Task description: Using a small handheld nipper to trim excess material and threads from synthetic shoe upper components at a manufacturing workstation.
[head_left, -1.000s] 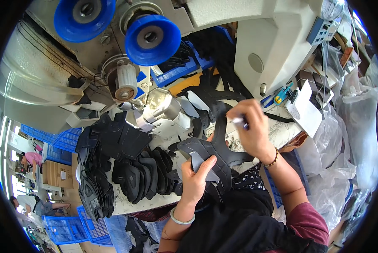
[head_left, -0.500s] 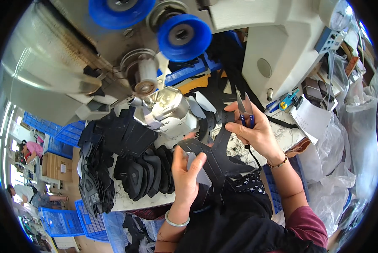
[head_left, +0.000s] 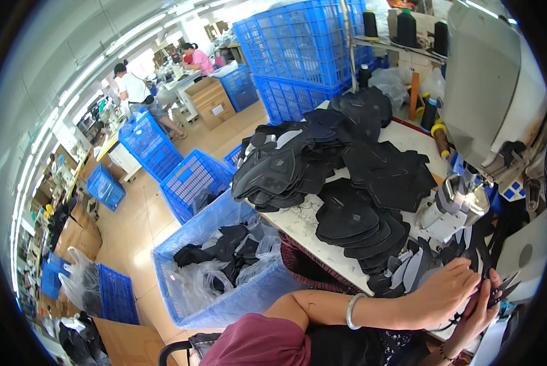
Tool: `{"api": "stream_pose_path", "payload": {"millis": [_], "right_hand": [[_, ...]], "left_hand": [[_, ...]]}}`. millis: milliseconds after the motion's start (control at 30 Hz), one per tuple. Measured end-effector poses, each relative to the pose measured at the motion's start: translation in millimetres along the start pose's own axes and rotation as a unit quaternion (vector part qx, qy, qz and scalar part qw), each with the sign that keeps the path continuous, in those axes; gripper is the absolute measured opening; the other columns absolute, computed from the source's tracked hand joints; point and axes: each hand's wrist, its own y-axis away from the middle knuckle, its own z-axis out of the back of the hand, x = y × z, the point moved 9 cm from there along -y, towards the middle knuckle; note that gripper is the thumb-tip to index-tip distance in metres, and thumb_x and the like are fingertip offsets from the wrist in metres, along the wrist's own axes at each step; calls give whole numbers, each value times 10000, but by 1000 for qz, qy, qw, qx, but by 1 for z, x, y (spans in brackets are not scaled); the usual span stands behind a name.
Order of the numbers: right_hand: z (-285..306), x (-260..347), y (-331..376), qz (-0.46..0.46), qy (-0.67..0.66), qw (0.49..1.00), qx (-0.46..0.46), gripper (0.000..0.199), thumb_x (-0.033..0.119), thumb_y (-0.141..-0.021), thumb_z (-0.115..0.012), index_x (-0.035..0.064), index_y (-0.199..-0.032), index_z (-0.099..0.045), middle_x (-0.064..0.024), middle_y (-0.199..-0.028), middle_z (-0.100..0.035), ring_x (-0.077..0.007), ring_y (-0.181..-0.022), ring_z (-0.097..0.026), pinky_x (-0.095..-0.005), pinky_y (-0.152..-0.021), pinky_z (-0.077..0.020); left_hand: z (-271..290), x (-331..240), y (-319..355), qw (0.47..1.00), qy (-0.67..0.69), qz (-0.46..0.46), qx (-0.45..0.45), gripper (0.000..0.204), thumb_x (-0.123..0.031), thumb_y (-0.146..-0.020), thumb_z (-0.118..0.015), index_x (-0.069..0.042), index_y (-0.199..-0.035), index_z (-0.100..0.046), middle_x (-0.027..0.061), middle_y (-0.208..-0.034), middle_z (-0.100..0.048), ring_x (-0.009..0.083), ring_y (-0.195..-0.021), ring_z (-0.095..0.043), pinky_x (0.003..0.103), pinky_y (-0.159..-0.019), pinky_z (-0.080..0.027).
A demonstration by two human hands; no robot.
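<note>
A sewing factory; sewing machine (head_left: 487,91), blue crates (head_left: 304,43), stacked black fabric pieces (head_left: 322,158).

A white table (head_left: 310,235) carries stacks of black fabric pieces (head_left: 352,177), thread spools (head_left: 441,137) and a grey sewing machine (head_left: 487,91), with loose scraps along its near edge.

The left hand (head_left: 447,293) covers most of the right hand (head_left: 478,311) (scissors (head_left: 502,288) partly hidden).
</note>
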Motion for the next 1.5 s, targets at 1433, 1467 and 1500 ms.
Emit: {"api": "stream_pose_path", "payload": {"millis": [1433,1467,1500], "right_hand": [[5,17,-25,112,212,968,69,253,115,-711,-742,23,-797,-524,-38,-747,-521,-114,-561,-421,-246,-509,-371],[-3,30,-22,141,219,962,82,236,97,-714,-732,19,-844,-550,-37,-798,-529,-111,-620,-452,-233,-530,-366],[-8,40,-18,170,228,954,93,234,79,-718,-721,15,-890,-577,-35,-850,-537,-107,-679,-483,-219,-550,-360]], "left_hand": [[-39,73,36,851,313,400,132,247,-74,-885,-544,46,-1099,-566,81,-903,-638,88,-700,-580,200,-628,-480],[-39,72,36,860,302,389,132,248,-73,-886,-542,49,-1101,-563,83,-912,-635,88,-710,-581,203,-635,-486],[-39,70,35,869,291,378,134,250,-72,-887,-540,52,-1103,-561,85,-922,-632,89,-721,-583,206,-643,-493]]}}
